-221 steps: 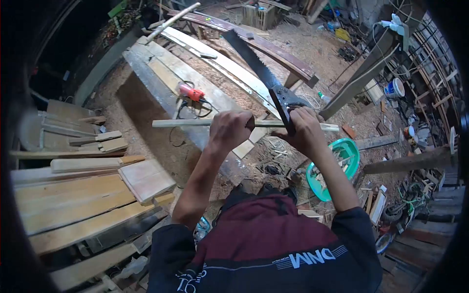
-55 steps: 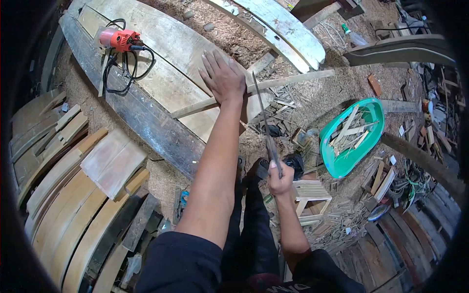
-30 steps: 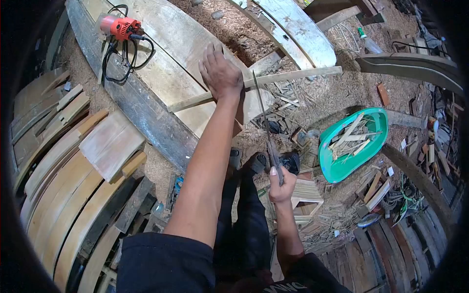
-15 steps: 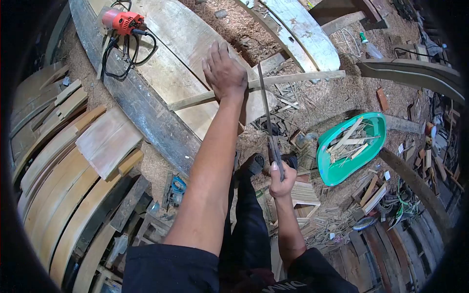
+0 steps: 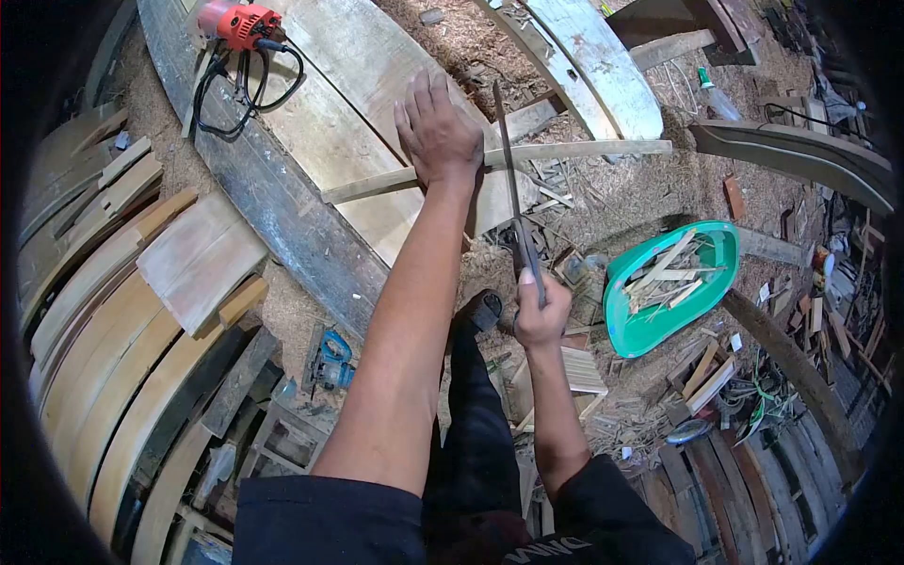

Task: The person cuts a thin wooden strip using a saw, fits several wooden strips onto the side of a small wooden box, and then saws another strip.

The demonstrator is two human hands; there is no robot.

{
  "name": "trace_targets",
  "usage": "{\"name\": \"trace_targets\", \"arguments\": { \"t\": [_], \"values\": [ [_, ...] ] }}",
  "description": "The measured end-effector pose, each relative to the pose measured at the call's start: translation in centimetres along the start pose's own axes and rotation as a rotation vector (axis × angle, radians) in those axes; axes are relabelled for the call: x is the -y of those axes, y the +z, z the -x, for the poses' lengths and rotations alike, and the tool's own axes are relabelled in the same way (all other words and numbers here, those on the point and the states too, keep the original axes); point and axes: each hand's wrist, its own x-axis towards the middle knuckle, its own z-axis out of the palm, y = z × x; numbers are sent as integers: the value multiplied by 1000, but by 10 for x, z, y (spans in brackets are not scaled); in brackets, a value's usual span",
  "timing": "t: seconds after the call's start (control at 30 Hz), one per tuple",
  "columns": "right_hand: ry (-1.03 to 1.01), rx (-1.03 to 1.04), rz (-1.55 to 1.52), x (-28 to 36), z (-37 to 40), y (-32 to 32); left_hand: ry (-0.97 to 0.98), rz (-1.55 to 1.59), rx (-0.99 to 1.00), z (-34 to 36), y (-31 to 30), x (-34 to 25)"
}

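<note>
My left hand (image 5: 441, 132) lies with fingers stretched out on pale wooden boards (image 5: 330, 104), its palm pressing a narrow wooden strip (image 5: 593, 149) against them. The strip runs crosswise and sticks out past the boards' right edge. Closed around the handle of a handsaw (image 5: 512, 188), my right hand (image 5: 543, 313) is to the right of the boards. Seen nearly edge-on, the saw's dark blade points away from me and crosses the strip just right of my left hand.
A red power tool (image 5: 247, 26) with a black cord rests on the boards at upper left. A green tub (image 5: 617, 320) of wood offcuts stands at right. Curved planks (image 5: 122, 377) are stacked at left, near a blue power tool (image 5: 334, 358) on the shavings-covered floor.
My right hand and the saw have moved forward, away from me, so the blade reaches farther past the strip. My left hand stays on the strip.
</note>
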Motion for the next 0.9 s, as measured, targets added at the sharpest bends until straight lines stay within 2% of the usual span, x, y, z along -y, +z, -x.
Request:
{"name": "trace_targets", "arguments": {
  "t": [0.07,0.17,0.3,0.37,0.43,0.5,0.63,0.83,0.9],
  "values": [
    [-46,-10,39,-1,3,-3,-11,2,5,-2,1,-2],
    [43,-7,-36,-18,41,-15,-10,0,0,-9,2,-1],
    [37,13,-47,4,-29,7,-7,-15,19,-1,0,-1],
    [-38,2,-14,3,-30,9,-8,-12,21,-4,0,-2],
    [-115,5,22,-11,11,-6,-10,-10,24,-2,0,-3],
    [41,35,-55,-9,32,-16,-12,-9,5,-11,2,-2],
    [15,45,-4,-6,-17,0,0,-13,-8,-6,1,-1],
    [-91,-21,12,2,10,-5,-12,-19,-46,-12,3,-1],
    [47,18,-75,-2,5,-9,-14,-16,-50,-16,4,0]
  ]
}}
